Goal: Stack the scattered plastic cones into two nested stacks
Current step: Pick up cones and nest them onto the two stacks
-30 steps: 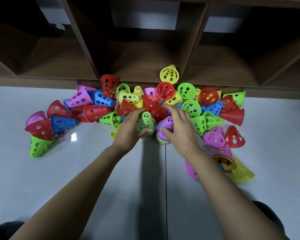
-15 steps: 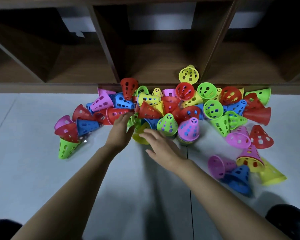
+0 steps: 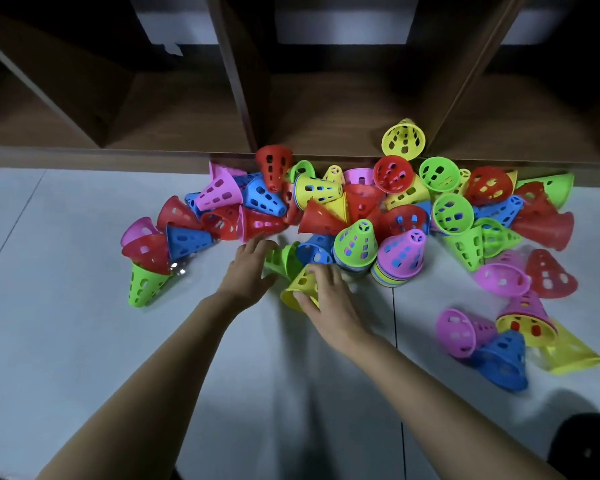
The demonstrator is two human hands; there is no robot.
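Many perforated plastic cones in red, blue, green, yellow and pink lie scattered on the white floor in front of a shelf. Two upright nested stacks stand side by side in the middle: one topped by a green cone (image 3: 355,242), the other topped by a pink cone (image 3: 400,254). My right hand (image 3: 329,306) grips a yellow cone (image 3: 300,285) lying on its side just left of the stacks. My left hand (image 3: 250,268) reaches onto a green cone (image 3: 283,259) lying beside it, fingers curled around its side.
A dark wooden shelf unit (image 3: 187,109) with open compartments borders the far side; a yellow cone (image 3: 403,138) sits on its ledge. A small cluster of pink, blue and yellow cones (image 3: 499,341) lies at the near right. A dark shape (image 3: 589,445) shows at the bottom right corner.
Both hands left the tops of the two stacks and moved left and nearer. My right hand closed on the yellow cone; my left hand came onto the green one.
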